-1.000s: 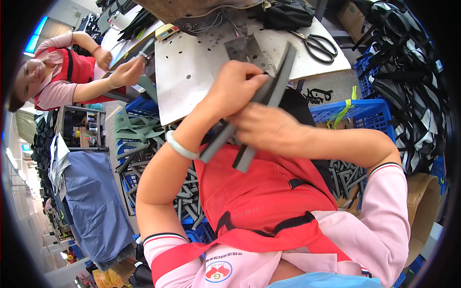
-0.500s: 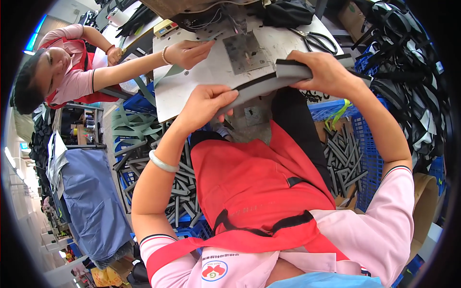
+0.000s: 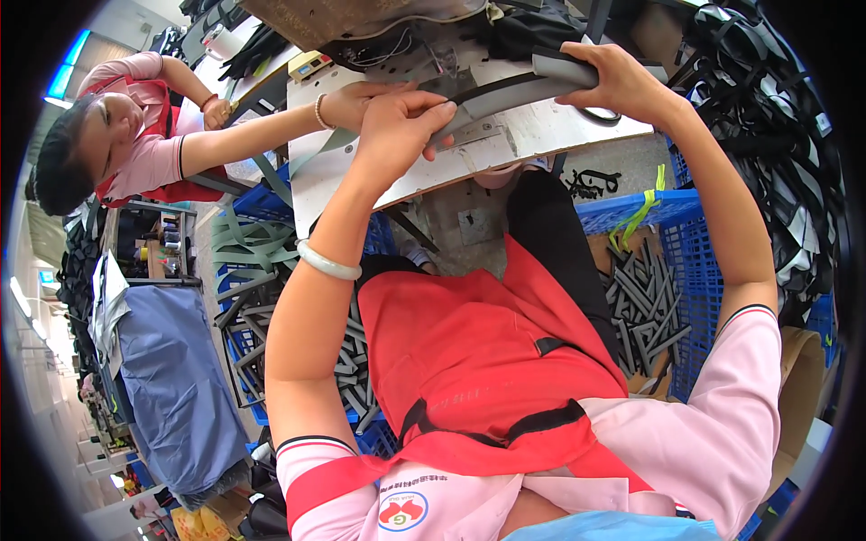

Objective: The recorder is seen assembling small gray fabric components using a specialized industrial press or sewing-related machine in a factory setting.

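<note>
A long grey strip with a black edge (image 3: 505, 97) is stretched between my hands above the white sewing table. My left hand (image 3: 401, 131) pinches its left end between thumb and fingers. Near its other end, my right hand (image 3: 622, 86) grips the strip, where a second grey layer or piece overlaps it. The strip bows slightly upward and covers part of the metal plate (image 3: 478, 135) in the tabletop. Close behind my left hand is a co-worker's hand (image 3: 347, 104), its fingertips hidden by mine. A scissors handle (image 3: 600, 117) shows below my right hand.
A sewing machine (image 3: 352, 18) stands at the table's far side. Blue crates (image 3: 672, 209) flank my legs, with many short grey strips (image 3: 645, 302) in them. Green webbing (image 3: 253, 242) drapes at the left. Black straps and bundles (image 3: 767, 180) are heaped at the right.
Both hands have moved farther away over the table with the strip, toward the machine. The left hand now overlaps the co-worker's hand in view; the strip covers more of the scissors.
</note>
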`<state>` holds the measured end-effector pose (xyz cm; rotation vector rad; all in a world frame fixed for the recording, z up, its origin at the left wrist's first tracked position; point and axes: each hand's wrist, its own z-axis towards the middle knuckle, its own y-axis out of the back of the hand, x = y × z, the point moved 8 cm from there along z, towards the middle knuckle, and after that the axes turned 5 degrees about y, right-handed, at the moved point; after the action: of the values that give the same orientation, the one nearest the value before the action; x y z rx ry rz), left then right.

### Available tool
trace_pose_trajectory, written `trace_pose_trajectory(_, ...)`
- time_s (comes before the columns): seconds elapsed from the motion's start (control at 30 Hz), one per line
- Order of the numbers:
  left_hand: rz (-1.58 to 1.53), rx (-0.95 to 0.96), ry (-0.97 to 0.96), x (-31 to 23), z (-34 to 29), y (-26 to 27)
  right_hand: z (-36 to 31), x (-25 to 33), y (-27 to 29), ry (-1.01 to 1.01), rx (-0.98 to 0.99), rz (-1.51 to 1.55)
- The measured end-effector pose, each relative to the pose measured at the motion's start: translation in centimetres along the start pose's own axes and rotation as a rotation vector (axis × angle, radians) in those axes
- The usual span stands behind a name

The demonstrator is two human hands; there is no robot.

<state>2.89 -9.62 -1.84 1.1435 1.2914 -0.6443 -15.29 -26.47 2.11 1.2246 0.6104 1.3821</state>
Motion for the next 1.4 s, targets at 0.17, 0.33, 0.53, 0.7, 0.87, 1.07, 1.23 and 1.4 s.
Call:
trace_pose_trajectory(0.17, 0.028, 0.006, 0.036, 0.7, 1.4, 0.2, 0.6, -0.3, 0.1, 0.100, -0.116, -0.135)
trace_pose_trajectory(0.33, 0.054, -0.014, 0.001, 0.3, 1.8, 0.6, 1.4, -1.1, -0.7, -0.018, 0.049, -0.026)
trace_pose_trajectory(0.53, 0.010, -0.040, -0.042, 0.1, 2.8, 1.1, 2.2, -2.1, -0.7, 0.029, -0.021, -0.044)
trace_pose_trajectory(0.7, -0.048, -0.030, -0.004, 0.5, 3.4, 1.4, 2.6, -3.0, -0.4, 0.052, -0.075, -0.086)
trace_pose_trajectory(0.87, 0.341, -0.144, -0.184, 0.6, 0.8, 3.0, -1.8, -0.5, -1.4, 0.092, -0.156, -0.130)
trace_pose_trajectory(1.07, 0.172, 0.272, 0.077, 1.1, -1.9, -7.1, -7.2, 21.9, -10.6, 0.850, -0.184, -0.286)
trace_pose_trajectory(1.23, -0.112, 0.333, 0.132, 6.3, -2.7, -4.8, -4.2, 15.2, -13.0, 0.337, 0.298, -0.101)
trace_pose_trajectory(1.4, 0.059, 0.392, 0.359, 10.0, -7.7, -1.0, -5.0, 5.0, -4.6, 0.123, 0.143, -0.026)
